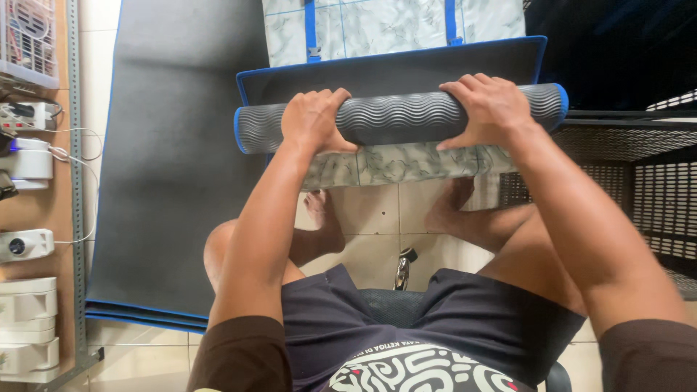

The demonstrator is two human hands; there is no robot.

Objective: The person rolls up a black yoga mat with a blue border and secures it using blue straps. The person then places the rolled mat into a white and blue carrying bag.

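A: Status on the hands?

B: Both clamped on the rolled mat (399, 116), centre of the frame, upper half. Left hand (314, 120) grips near the roll's left end, fingers curled over the top. Right hand (488, 109) grips toward the right end, palm pressed down on it. Hands well apart, one on each side of the roll's middle.

A: Mat details?

B: Dark grey, wavy ribbed texture outside, blue edge showing at both ends. The unrolled part (392, 72) lies flat just behind the roll, blue-trimmed. A marbled grey-white sheet (392, 25) with blue straps sits beyond it at the top of the frame, and a strip of the same pattern (406, 163) shows just below the roll.

A: What else is around?

B: A stack of flat dark mats (174, 160) fills the left-centre, on the tiled floor (377, 218). Far left, a wooden shelf (43, 210) holds white devices (25, 163) with cables. Right edge, a black perforated metal rack (639, 181). The person is seated, bare feet on the tiles below the roll, dark shorts at the bottom of the frame.
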